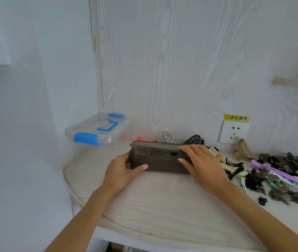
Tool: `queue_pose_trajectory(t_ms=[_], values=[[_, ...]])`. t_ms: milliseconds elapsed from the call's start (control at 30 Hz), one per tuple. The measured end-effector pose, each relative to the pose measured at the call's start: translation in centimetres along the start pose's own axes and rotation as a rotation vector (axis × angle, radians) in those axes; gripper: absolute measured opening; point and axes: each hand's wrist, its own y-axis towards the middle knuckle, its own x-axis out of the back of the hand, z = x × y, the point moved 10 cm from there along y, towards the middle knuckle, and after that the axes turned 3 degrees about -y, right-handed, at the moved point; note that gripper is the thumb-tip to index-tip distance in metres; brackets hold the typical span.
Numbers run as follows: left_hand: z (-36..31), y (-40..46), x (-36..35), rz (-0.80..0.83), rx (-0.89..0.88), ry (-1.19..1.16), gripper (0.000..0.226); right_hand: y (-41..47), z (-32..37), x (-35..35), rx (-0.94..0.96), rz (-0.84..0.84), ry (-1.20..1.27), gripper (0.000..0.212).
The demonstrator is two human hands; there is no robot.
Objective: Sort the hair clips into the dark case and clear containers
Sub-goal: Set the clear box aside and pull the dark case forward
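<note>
While the left hand (pixel 126 167) steadies the dark case (pixel 160 159) at frame centre on the table (pixel 162 206), the right hand (pixel 199 160) clasps its lid, probably to open it; clips (pixel 271 175) lie at right.

The dark case (pixel 160 160) sits on the table (pixel 153 211) near its middle, close to the wall. The left hand (pixel 124 170) is at the case's nine o'clock end, the right hand (pixel 201 164) at its three o'clock end, fingers lying over the top edge. At ten o'clock from the case, in the corner, stands the clear container (pixel 99 129). A pile of hair clips (pixel 271 175) spreads at three o'clock. The wall socket (pixel 234 132) is at two o'clock, behind the clips.
</note>
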Motion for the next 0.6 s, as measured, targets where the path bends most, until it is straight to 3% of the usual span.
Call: queue_pose_trajectory(t_ms=[100, 267, 333, 433, 600], values=[[-0.1, -0.2, 0.6, -0.045, -0.006, 0.051, 0.048, 1.4, -1.9, -0.1, -0.103, 0.226, 0.348, 0.028], [-0.3, -0.6, 0.7, -0.046, -0.022, 0.059, 0.053, 6.7, -6.4, 2.2, -0.416, -0.110, 0.305, 0.027], [-0.5, -0.7, 0.9, -0.057, -0.024, 0.062, 0.055, 8.1, -7.2, -1.2, -0.542, 0.004, 0.397, 0.034], [-0.6, -0.9, 1.5, -0.097, -0.005, 0.077, 0.061, 8.9, -6.3, -7.0, -0.523, 0.293, 0.403, 0.052], [-1.6, -1.1, 2.2, -0.156, -0.034, 0.152, 0.083, 9.6, -5.8, -8.1, -0.527, 0.311, 0.480, 0.052]])
